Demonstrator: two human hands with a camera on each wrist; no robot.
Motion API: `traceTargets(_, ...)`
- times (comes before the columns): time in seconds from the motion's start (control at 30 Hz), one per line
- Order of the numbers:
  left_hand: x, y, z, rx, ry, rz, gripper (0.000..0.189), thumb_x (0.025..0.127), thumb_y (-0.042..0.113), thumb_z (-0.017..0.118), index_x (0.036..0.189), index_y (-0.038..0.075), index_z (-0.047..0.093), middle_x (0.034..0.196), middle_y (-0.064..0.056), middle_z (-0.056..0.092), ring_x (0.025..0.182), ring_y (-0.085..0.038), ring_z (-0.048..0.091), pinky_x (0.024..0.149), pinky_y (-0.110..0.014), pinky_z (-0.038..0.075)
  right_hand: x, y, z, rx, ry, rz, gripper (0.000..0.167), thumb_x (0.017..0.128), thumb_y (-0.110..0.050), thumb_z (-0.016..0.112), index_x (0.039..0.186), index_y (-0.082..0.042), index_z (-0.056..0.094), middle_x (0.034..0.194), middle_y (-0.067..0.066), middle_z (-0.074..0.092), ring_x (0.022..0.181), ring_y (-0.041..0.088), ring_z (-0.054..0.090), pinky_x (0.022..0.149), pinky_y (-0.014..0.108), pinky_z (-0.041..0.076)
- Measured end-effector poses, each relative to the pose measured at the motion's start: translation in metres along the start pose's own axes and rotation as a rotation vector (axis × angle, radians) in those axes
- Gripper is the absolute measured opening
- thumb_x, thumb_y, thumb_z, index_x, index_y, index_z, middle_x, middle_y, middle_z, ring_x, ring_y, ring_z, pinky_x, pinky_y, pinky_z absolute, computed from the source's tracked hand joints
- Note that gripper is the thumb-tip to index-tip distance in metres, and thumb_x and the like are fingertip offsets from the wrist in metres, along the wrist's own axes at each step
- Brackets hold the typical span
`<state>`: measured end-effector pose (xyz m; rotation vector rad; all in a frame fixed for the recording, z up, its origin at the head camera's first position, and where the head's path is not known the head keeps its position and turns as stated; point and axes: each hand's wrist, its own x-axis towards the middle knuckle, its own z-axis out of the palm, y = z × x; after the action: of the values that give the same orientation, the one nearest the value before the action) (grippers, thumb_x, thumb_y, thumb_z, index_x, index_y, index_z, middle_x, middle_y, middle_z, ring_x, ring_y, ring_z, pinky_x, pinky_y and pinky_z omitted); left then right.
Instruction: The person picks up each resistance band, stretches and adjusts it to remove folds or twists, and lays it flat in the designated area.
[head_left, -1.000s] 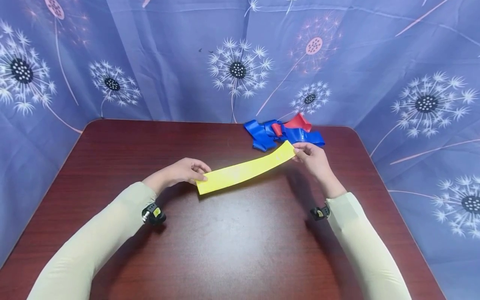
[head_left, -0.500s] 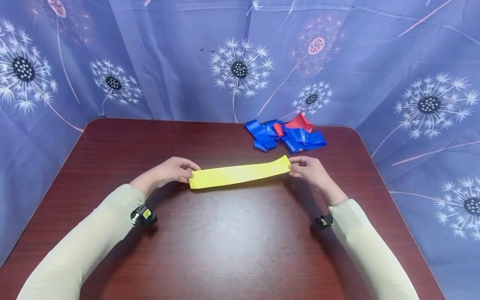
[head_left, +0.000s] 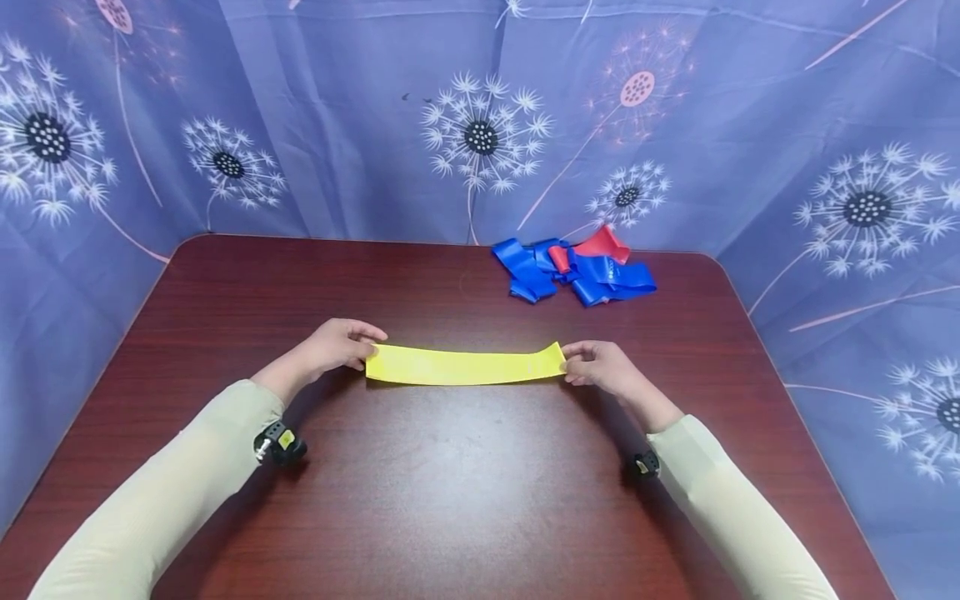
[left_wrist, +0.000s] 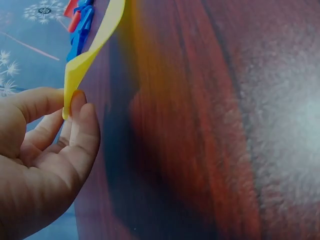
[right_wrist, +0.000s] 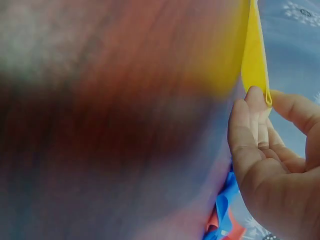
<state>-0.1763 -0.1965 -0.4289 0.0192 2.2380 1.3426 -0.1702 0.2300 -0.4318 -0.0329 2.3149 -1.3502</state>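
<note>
A flat yellow resistance band (head_left: 465,367) is stretched out lengthwise between the two hands, close over the table. At its left end, my left hand (head_left: 337,346) pinches it between thumb and fingers. My right hand (head_left: 603,367) pinches the other end, where one corner turns up. In the left wrist view the band (left_wrist: 80,72) runs away from the thumb and fingertips with a twist near the grip. Seen from the right wrist, the band's end (right_wrist: 256,60) shows a folded, looped edge between thumb and fingers.
Several crumpled blue bands (head_left: 528,271) lie with a red band (head_left: 603,244) at the back right of the brown wooden table (head_left: 465,500). Behind the table and along its sides hangs a blue dandelion-print cloth (head_left: 360,125).
Both hands keep hold of the yellow band. The right hand has come nearer the body and slightly left, the left hand has moved left, and the band has gone from slanted to nearly level across.
</note>
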Motion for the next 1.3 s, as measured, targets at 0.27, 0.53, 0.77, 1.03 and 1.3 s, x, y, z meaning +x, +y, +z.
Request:
traceTargets(0.27, -0.003, -0.004, 0.006, 0.085, 0.049, 0.034, 0.036, 0.098, 0.005, 0.058, 0.132, -0.008, 0.061, 0.110, -0.018, 0.070, 0.078, -0.012, 0.056, 0.066, -0.026, 0.052, 0.001, -0.004, 0.007, -0.061, -0.008, 0.039, 0.050, 0.094, -0.006, 0.064, 0.137, 0.016, 0.052, 0.102, 0.024, 0.072, 0.072, 0.007, 0.064, 0.071, 0.023, 0.059)
traceTargets(0.53, -0.003, -0.007, 0.009, 0.110, 0.053, 0.021, 0.036, 0.098, 0.007, 0.060, 0.132, -0.005, 0.061, 0.112, -0.019, 0.070, 0.077, -0.012, 0.058, 0.063, -0.027, 0.052, 0.003, -0.006, 0.009, -0.070, -0.002, 0.053, 0.052, 0.096, -0.009, 0.064, 0.139, 0.016, 0.047, 0.100, 0.022, 0.070, 0.070, 0.008, 0.064, 0.069, 0.026, 0.060)
traceTargets(0.77, -0.008, -0.005, 0.005, 0.045, -0.021, -0.029, 0.050, 0.093, 0.006, 0.067, 0.139, -0.008, 0.053, 0.109, -0.017, 0.069, 0.076, -0.009, 0.062, 0.064, -0.026, 0.054, 0.006, -0.008, 0.009, -0.090, 0.034, 0.046, 0.039, 0.101, -0.012, 0.059, 0.130, 0.014, 0.055, 0.092, 0.014, 0.068, 0.072, 0.009, 0.063, 0.073, 0.028, 0.061)
traceTargets(1.03, -0.014, -0.011, -0.001, -0.030, -0.053, -0.044, 0.055, 0.092, 0.003, 0.067, 0.141, -0.013, 0.047, 0.095, -0.007, 0.069, 0.073, -0.008, 0.063, 0.062, -0.024, 0.054, 0.006, -0.006, 0.011, -0.128, 0.047, 0.039, 0.031, 0.101, -0.010, 0.058, 0.122, 0.012, 0.058, 0.091, 0.016, 0.068, 0.074, 0.013, 0.064, 0.075, 0.033, 0.062)
traceTargets(1.3, -0.021, -0.016, -0.001, -0.069, -0.029, -0.080, 0.054, 0.090, 0.004, 0.067, 0.136, -0.016, 0.048, 0.084, 0.002, 0.070, 0.072, -0.006, 0.064, 0.065, -0.023, 0.057, 0.009, -0.003, 0.013, -0.153, 0.066, 0.050, 0.028, 0.100, -0.007, 0.060, 0.120, 0.011, 0.060, 0.093, 0.018, 0.069, 0.072, 0.014, 0.065, 0.074, 0.033, 0.063)
